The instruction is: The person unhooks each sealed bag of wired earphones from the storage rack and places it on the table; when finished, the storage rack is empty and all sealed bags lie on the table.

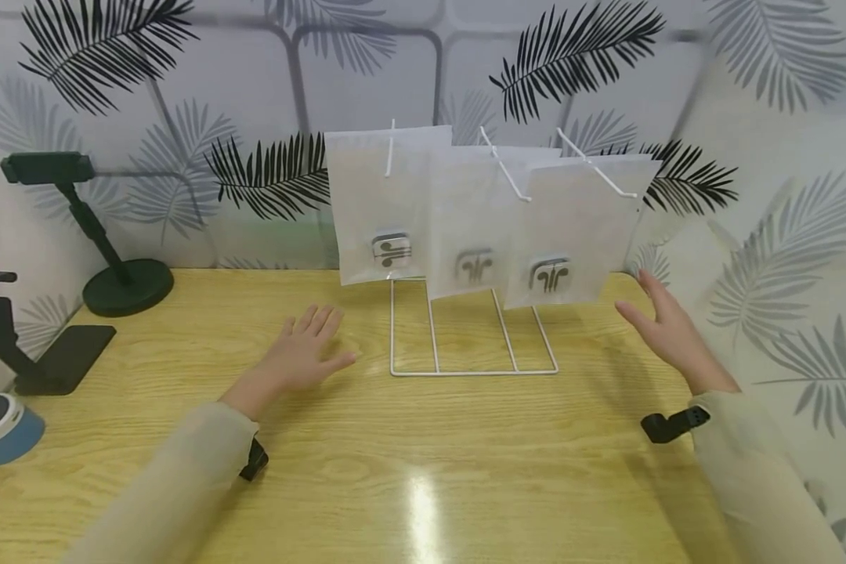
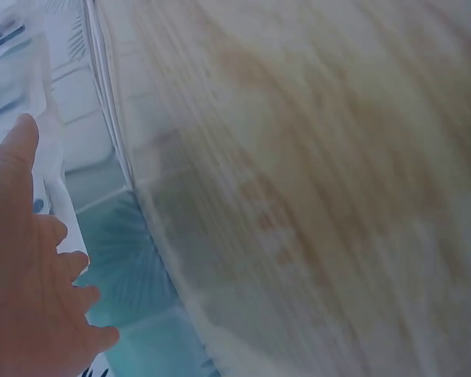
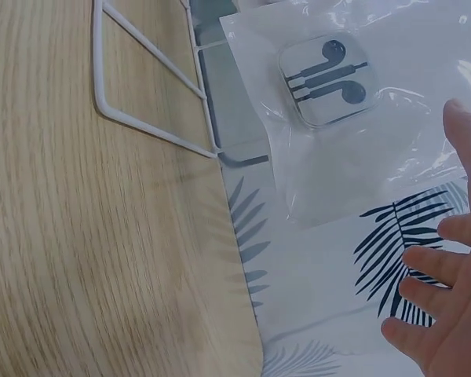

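Three clear plastic bags hang from the prongs of a white wire rack (image 1: 475,374): a left bag (image 1: 366,188), a middle bag (image 1: 465,211) and a right bag (image 1: 592,235). Each holds a small square earphone case; the right earphone case (image 3: 327,81) shows its printed earphones in the right wrist view. My left hand (image 1: 299,345), fingers spread and holding nothing, is over the table to the left of the rack. To the right of the right bag, my right hand (image 1: 670,329) is held with thumb and fingers apart, nothing in it.
A dark green phone stand (image 1: 128,287) stands at the back left. Nearer on the left are a black stand (image 1: 63,360) and a blue tub (image 1: 7,435) with a white rim. Leaf-patterned cloth (image 1: 240,94) covers the wall behind the wooden table (image 1: 352,486).
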